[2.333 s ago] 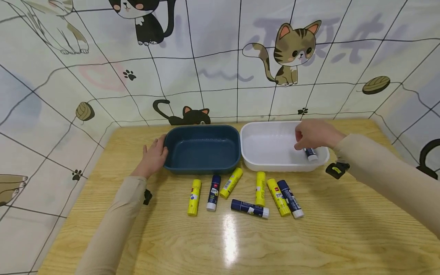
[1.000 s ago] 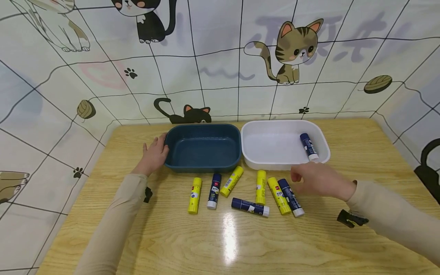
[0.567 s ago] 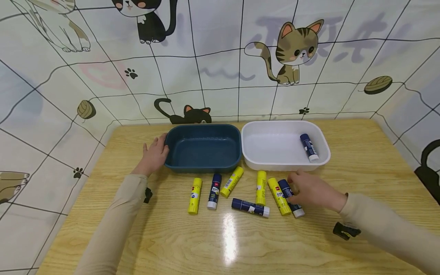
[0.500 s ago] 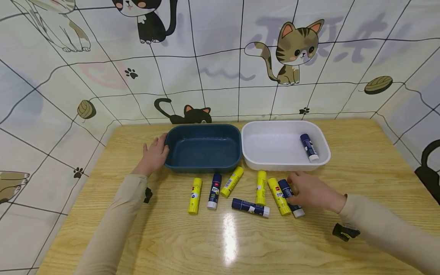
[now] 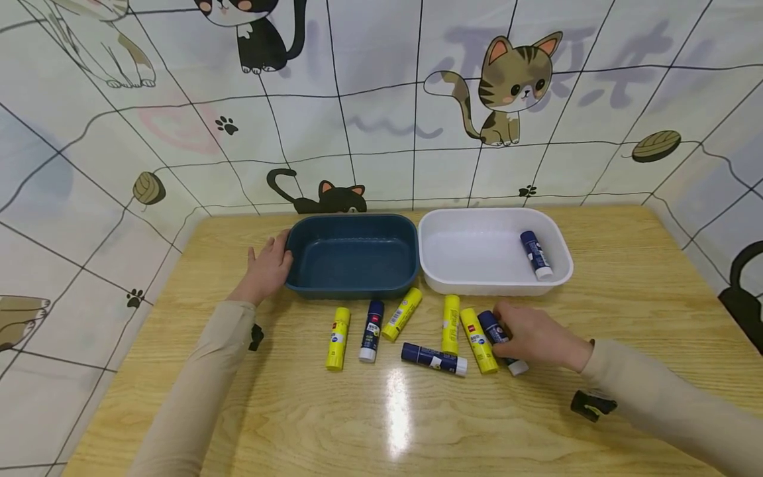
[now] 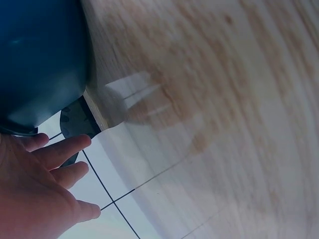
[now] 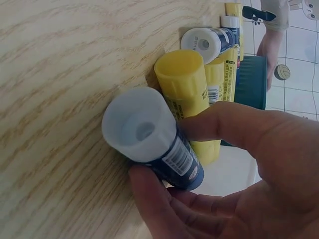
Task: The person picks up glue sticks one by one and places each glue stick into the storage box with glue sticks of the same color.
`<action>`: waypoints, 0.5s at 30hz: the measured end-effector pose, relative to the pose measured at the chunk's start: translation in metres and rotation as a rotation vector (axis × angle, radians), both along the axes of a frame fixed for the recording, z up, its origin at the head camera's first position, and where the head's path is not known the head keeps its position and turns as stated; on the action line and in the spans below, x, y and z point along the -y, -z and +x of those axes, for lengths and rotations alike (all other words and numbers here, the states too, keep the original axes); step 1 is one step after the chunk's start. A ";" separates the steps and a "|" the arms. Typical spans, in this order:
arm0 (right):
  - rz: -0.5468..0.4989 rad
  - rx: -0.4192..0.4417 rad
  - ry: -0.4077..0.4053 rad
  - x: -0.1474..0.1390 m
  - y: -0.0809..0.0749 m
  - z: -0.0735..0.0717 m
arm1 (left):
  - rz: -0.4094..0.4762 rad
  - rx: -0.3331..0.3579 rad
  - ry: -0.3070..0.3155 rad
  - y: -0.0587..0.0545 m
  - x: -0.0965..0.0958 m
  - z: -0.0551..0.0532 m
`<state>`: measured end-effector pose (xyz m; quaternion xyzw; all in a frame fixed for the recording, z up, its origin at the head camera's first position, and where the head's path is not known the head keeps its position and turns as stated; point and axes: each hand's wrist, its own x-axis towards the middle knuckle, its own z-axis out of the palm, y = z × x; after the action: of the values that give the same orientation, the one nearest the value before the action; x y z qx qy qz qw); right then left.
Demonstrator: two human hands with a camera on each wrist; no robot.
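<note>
My right hand (image 5: 539, 336) pinches a navy glue stick (image 7: 182, 162) with a white end between thumb and fingers, low at the table. Right beside it lies a yellow glue stick (image 5: 479, 340), close to my thumb in the right wrist view. My left hand (image 5: 266, 270) rests against the left end of the dark blue bin (image 5: 352, 293), its fingers spread fairly straight; the left wrist view shows those fingers (image 6: 65, 154) next to the bin's wall. A white bin (image 5: 489, 289) stands to the right of the blue one, with one navy glue stick (image 5: 536, 255) lying inside.
In front of the bins lie more glue sticks: a yellow one (image 5: 338, 338), a navy one (image 5: 371, 331), a tilted yellow one (image 5: 402, 315), an upright-lying yellow one (image 5: 450, 324) and a crosswise navy one (image 5: 434, 360). A cat-print cloth (image 5: 381, 132) surrounds the wooden table (image 5: 334, 424).
My right hand has left the white bin, where a navy glue stick now lies, come down to the table and taken hold of another navy one, nudging its yellow neighbour left. Left hand stayed put.
</note>
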<state>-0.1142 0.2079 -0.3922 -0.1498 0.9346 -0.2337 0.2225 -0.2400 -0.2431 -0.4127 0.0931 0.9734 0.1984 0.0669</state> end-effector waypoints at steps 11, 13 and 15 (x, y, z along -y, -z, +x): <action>0.009 -0.013 -0.033 -0.005 -0.002 0.000 | -0.018 0.008 -0.008 -0.001 -0.002 -0.002; 0.014 -0.017 -0.037 -0.006 -0.004 0.000 | -0.020 0.008 -0.009 -0.001 -0.002 -0.002; 0.019 -0.022 -0.039 -0.007 -0.005 0.000 | -0.019 0.010 -0.009 -0.001 -0.002 -0.002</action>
<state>-0.1145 0.2150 -0.3869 -0.1685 0.9360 -0.2186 0.2183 -0.2416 -0.2407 -0.4112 0.0873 0.9753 0.1900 0.0718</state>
